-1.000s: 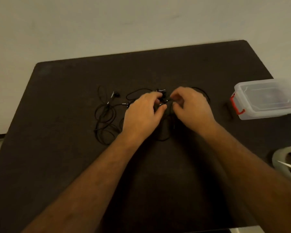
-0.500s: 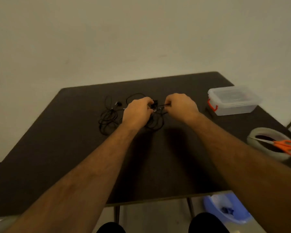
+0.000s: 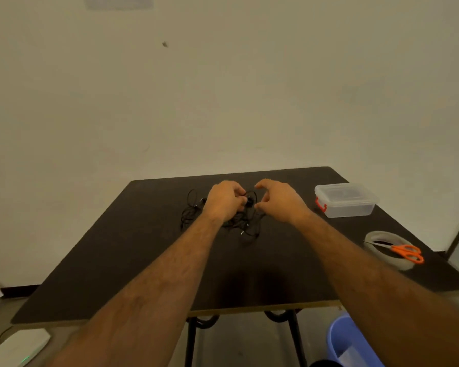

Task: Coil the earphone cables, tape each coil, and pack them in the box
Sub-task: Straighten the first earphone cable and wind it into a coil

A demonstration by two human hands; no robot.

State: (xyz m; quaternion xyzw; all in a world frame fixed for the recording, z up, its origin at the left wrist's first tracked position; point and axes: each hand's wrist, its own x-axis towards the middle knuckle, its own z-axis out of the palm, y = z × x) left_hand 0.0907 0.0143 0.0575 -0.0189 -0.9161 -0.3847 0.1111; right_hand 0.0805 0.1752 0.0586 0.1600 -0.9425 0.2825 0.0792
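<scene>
Two bare forearms reach out over a dark tabletop (image 3: 133, 266). Below its near edge: a blue bucket (image 3: 350, 343) on the floor at right, a white device (image 3: 16, 348) with a green light at far left. Right side of tabletop: roll of tape (image 3: 379, 249) lying flat, orange-handled scissors (image 3: 406, 252) resting across it. Further back on the right, a clear plastic box (image 3: 346, 200) with a red latch, lid on. Mid-tabletop, a tangle of black earphone cables (image 3: 192, 211) lies loose, uncoiled, spreading left of and under the hands. Left hand (image 3: 224, 200) has fingers curled round part of the cable bunch, gripping it. Right hand (image 3: 278, 201) just beside it, fingers and thumb spread in a loose C, holding nothing. Plain pale wall (image 3: 223, 88) behind.
</scene>
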